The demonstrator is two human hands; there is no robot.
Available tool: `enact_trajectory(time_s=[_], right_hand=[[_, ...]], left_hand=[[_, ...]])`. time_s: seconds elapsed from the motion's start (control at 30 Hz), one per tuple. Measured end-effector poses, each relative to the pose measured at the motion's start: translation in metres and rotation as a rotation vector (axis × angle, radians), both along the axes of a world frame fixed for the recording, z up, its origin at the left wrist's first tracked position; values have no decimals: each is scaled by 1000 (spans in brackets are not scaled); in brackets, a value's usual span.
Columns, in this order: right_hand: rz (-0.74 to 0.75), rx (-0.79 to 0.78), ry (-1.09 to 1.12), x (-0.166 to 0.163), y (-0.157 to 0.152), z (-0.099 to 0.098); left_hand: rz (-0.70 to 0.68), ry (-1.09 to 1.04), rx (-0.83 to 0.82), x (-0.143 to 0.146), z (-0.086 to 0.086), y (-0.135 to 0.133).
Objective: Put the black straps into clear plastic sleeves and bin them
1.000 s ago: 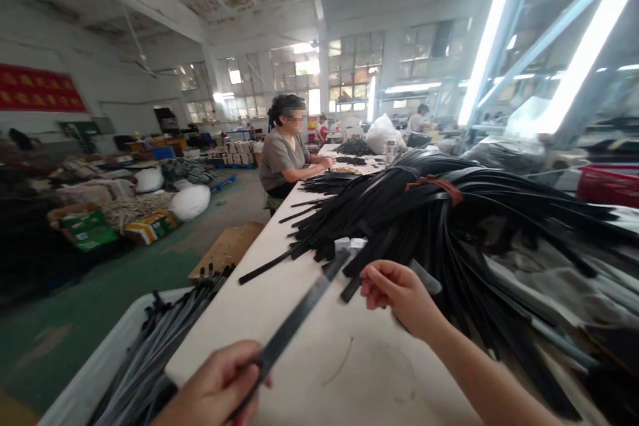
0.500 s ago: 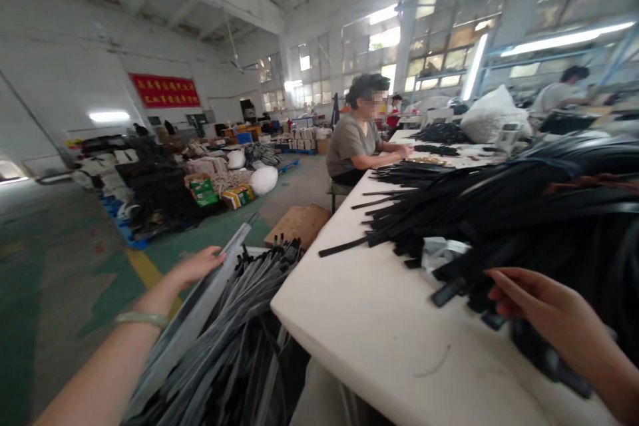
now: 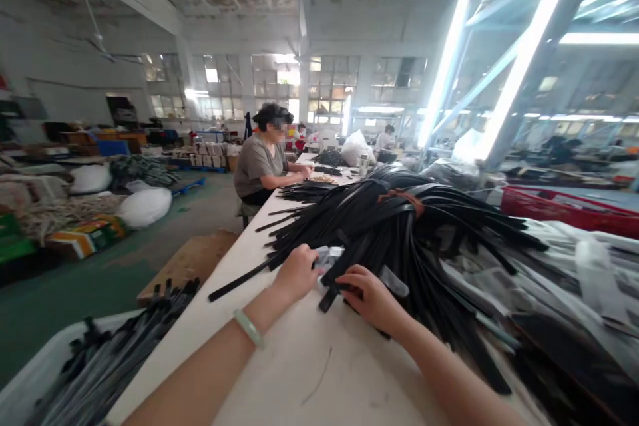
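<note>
A big bundle of black straps (image 3: 379, 233) lies across the white table, tied with a reddish-brown band. My right hand (image 3: 372, 298) is closed with thumb and fingers pinching a black strap (image 3: 328, 297) close to its end, at the front of the bundle. Just left of it, my left hand (image 3: 297, 273), with a pale green bangle on the wrist, has its fingers curled on the edge of a crumpled clear plastic bag (image 3: 333, 253). The fingertips are partly hidden there.
Below the table's left edge, a white bin (image 3: 64, 339) holds many plastic-sleeved straps, beside a cardboard box (image 3: 187, 259). A co-worker (image 3: 262, 163) sits on the table's far left side. A red crate (image 3: 574, 210) and loose plastic are at right.
My left hand has let go of the sleeved strap over the bin and come across to the plastic bag. My right hand stays at the strap ends. The view has swung right.
</note>
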State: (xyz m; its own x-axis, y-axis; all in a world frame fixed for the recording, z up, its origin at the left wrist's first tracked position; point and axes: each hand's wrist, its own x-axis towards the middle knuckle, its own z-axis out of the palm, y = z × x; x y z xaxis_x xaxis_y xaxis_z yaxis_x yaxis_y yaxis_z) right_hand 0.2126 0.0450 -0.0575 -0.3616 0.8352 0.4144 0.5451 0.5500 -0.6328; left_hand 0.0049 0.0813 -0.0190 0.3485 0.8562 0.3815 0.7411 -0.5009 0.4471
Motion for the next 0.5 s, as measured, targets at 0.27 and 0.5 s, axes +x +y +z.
enact_trajectory(time_s=[0.27, 0.5], right_hand=[[30, -1, 79, -5, -4, 5], [198, -405, 461, -25, -19, 10]], left_hand=[[116, -216, 19, 19, -4, 8], [-121, -705, -403, -28, 31, -79]])
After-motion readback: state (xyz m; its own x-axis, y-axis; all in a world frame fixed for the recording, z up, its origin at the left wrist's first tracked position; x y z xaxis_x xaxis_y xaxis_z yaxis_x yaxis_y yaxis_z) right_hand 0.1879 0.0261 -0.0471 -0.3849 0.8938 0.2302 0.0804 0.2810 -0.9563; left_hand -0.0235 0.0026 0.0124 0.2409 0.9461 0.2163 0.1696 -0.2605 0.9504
